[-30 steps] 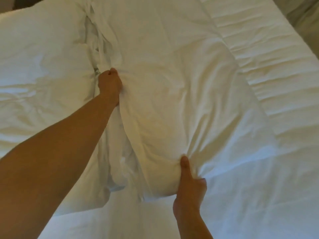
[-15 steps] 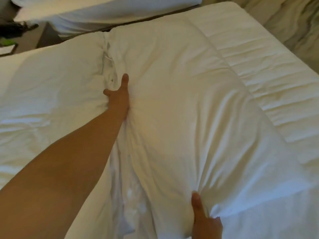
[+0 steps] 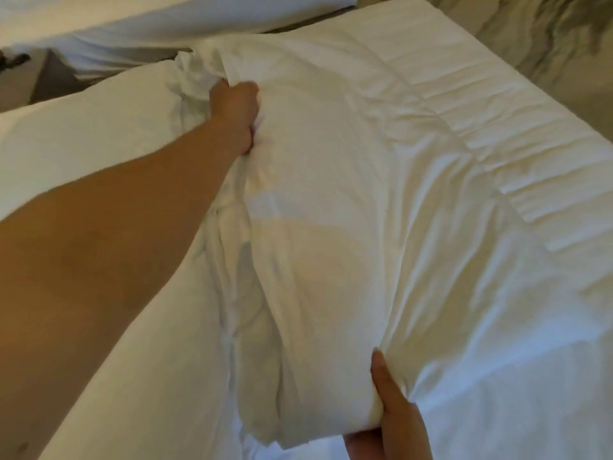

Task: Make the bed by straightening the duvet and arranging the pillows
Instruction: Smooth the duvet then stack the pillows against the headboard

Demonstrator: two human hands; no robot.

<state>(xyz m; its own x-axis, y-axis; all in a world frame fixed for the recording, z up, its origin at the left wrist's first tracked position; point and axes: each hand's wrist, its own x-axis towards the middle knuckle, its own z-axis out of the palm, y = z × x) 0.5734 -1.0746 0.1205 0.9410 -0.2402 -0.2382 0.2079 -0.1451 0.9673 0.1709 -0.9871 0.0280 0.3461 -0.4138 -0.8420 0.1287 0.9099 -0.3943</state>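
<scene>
A white pillow (image 3: 348, 200) lies lengthwise across the middle of the bed. My left hand (image 3: 237, 114) is a closed fist on bunched fabric at the pillow's far left edge. My right hand (image 3: 391, 423) grips the pillow's near corner, thumb on top and fingers underneath. A second white pillow (image 3: 89, 141) lies to the left, touching the first along a creased seam. White bedding (image 3: 530, 376) covers the mattress under and to the right of the pillows.
The bed's right edge (image 3: 517, 94) runs diagonally at upper right, with patterned carpet (image 3: 547, 38) beyond it. Another white bed (image 3: 139, 31) stands across a narrow gap at the top. A dark piece of furniture (image 3: 53, 78) sits at upper left.
My left hand was open half a second ago and has now closed on the fabric, farther up the pillow's left edge. My right hand keeps its grip on the near corner.
</scene>
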